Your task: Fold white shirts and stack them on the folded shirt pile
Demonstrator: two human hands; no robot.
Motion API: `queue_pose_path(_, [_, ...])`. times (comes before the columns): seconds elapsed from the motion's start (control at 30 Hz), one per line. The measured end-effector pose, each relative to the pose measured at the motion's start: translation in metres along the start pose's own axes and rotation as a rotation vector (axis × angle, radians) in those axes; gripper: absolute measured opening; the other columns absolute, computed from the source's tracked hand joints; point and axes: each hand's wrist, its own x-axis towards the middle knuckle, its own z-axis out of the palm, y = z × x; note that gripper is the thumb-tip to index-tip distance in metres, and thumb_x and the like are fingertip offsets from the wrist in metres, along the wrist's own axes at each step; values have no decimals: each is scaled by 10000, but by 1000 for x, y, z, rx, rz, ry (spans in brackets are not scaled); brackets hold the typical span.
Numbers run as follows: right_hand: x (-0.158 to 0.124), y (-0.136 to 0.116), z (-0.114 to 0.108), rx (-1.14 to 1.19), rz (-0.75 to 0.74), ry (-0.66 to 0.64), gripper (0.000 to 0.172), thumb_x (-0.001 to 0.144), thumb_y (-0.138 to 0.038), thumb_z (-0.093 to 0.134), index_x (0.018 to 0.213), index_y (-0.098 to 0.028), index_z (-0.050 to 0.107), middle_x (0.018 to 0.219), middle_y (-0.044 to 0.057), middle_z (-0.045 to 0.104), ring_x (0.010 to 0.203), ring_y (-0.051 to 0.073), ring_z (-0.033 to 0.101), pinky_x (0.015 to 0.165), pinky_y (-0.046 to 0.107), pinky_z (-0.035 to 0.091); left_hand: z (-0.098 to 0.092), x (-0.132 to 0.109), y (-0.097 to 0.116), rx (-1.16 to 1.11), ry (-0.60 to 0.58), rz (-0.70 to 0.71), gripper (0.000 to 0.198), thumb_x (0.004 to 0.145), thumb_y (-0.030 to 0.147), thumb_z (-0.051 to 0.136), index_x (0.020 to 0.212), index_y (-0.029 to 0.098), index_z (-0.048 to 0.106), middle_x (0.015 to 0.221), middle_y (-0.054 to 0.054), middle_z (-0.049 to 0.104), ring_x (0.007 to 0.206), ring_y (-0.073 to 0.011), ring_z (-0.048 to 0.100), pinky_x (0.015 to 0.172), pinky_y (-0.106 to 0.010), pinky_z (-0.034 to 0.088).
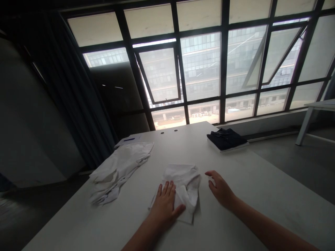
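A white garment (183, 174), partly folded into a compact shape, lies on the white table (180, 146) in front of me. My left hand (167, 205) rests flat on its left side, fingers stretched out and thumb spread. To the right of the cloth, my right hand (221, 190) hovers near the tabletop with thumb and fingers apart and nothing between them. It does not touch the garment. Which part of the garment is under my left palm is hidden.
More white garments (125, 160) are spread along the table's left side. Beyond them lie a sheet of paper and a dark pen (129, 139). Folded dark shirts (226, 138) are stacked by the right edge. Tall windows (200, 69) stand behind; another table (309, 118) is at far right.
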Motion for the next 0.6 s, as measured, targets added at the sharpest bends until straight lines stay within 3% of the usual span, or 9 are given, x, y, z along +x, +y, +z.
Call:
queue_pose_path(0.13, [6, -11, -11, 78, -101, 105, 226, 926, -226, 443, 1068, -224, 618, 1113, 102, 655, 1079, 259, 607, 969, 464, 505, -17, -5, 10, -46, -61, 100, 918, 900, 778, 406, 1580, 173, 289, 1653, -146, 208, 1536, -348, 110, 1237, -575, 80])
queue_pose_path(0.27, [11, -32, -31, 165, -168, 89, 192, 954, -277, 462, 964, -233, 649, 1052, 100, 688, 1013, 252, 637, 911, 414, 530, -37, -10, 28, -131, -112, 253, 998, 832, 812, 508, 1590, 211, 261, 1664, -116, 173, 1538, -336, 98, 1253, -544, 68])
queue_pose_path(0.33, [11, -39, -41, 169, -163, -2, 211, 953, -275, 461, 962, -233, 667, 1016, 90, 707, 975, 244, 654, 890, 394, 539, -47, -10, 36, -172, -139, 365, 1008, 816, 783, 568, 1593, 222, 254, 1661, -101, 190, 1534, -332, 123, 1260, -527, 63])
queue_pose_path(0.43, [9, -44, -51, 132, -183, -249, 246, 937, -233, 468, 998, -237, 706, 1036, 78, 728, 994, 236, 667, 925, 393, 534, -57, -8, 43, -217, -159, 510, 981, 812, 711, 634, 1590, 239, 267, 1647, -77, 248, 1524, -331, 175, 1265, -511, 62])
queue_pose_path(0.5, [6, -43, -53, 98, -192, -369, 281, 929, -209, 477, 1057, -251, 723, 1142, 71, 724, 1093, 239, 652, 1005, 414, 502, -59, -5, 43, -213, -149, 551, 987, 799, 701, 654, 1589, 247, 273, 1640, -69, 270, 1518, -334, 201, 1264, -504, 77])
queue_pose_path(0.6, [2, -38, -55, 54, -170, -445, 325, 953, -242, 479, 1179, -279, 709, 1306, 51, 675, 1233, 233, 599, 1095, 425, 444, -56, -3, 41, -173, -128, 559, 1035, 771, 723, 668, 1596, 255, 252, 1643, -69, 260, 1513, -339, 215, 1261, -495, 104])
